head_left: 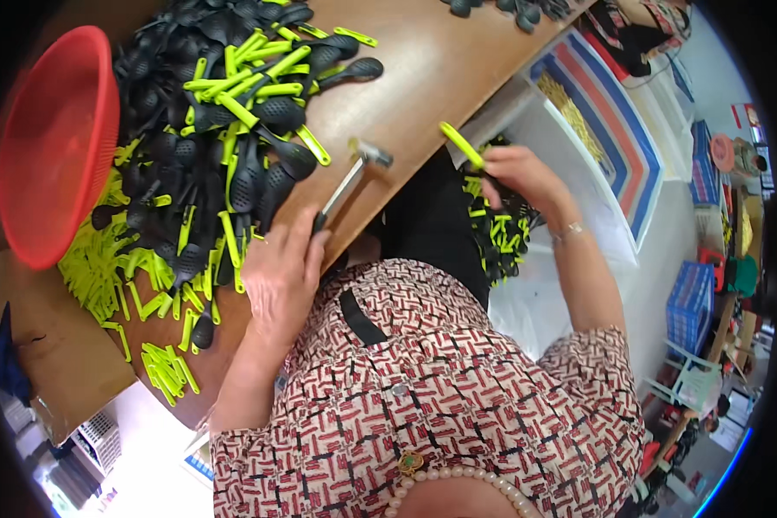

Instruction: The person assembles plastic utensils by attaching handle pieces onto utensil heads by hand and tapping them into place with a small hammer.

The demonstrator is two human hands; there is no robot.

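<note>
My left hand (278,272) rests at the table's near edge, its fingers closed round the dark grip of a hammer (345,192). The metal hammer head lies over the brown tabletop. Out to the right, my right hand (522,173) pinches a slotted spoon by its lime-green handle (462,144); the spoon's black part is mostly hidden by my fingers. Under that hand is a heap of black utensils with lime-green handles (502,233), down beside the table. A large pile of black spoons and ladles (246,177), some with green handles, covers the table left of the hammer.
A red plastic basin (56,147) leans at the far left. Loose lime-green handles (104,259) are heaped near it, with a small stack (169,371) closer to me. A cardboard box (56,345) stands at the left. A white bin wall and a striped blue-red crate (609,129) are at the right.
</note>
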